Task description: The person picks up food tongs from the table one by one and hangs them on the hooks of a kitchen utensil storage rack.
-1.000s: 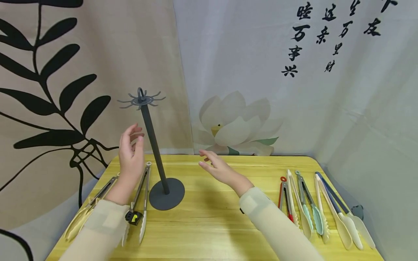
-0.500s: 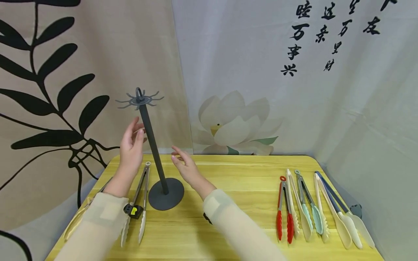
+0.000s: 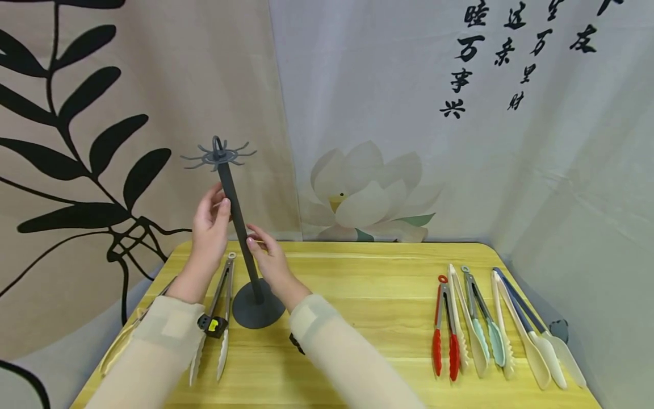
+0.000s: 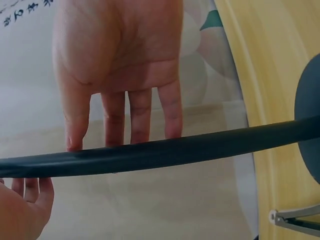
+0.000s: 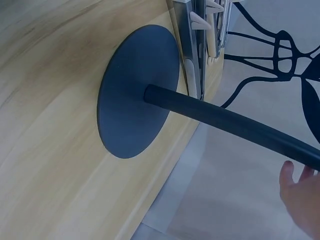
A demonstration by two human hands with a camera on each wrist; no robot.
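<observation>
Left sleeve (image 3: 148,352): nearest you; covers part of the tools at table left, whose full shapes you cannot make out.
White tongs (image 3: 222,355): beside that sleeve, one arm partly hidden.
Red tongs (image 3: 453,358): on the table (image 3: 378,272) at your right, beside further utensils (image 3: 495,341), well apart from your hands.
Right hand (image 3: 269,260): fingers nearly straight, gripping nothing; the pole hides their tips in the left wrist view; contact cannot be told.
Left hand (image 3: 208,233): higher; fingers loosely bent, gripping nothing; contact cannot be told.
Stand (image 3: 239,227): between your hands, hooks (image 3: 219,158) above both.
Backdrop (image 3: 357,68): lettering cut off at top.
</observation>
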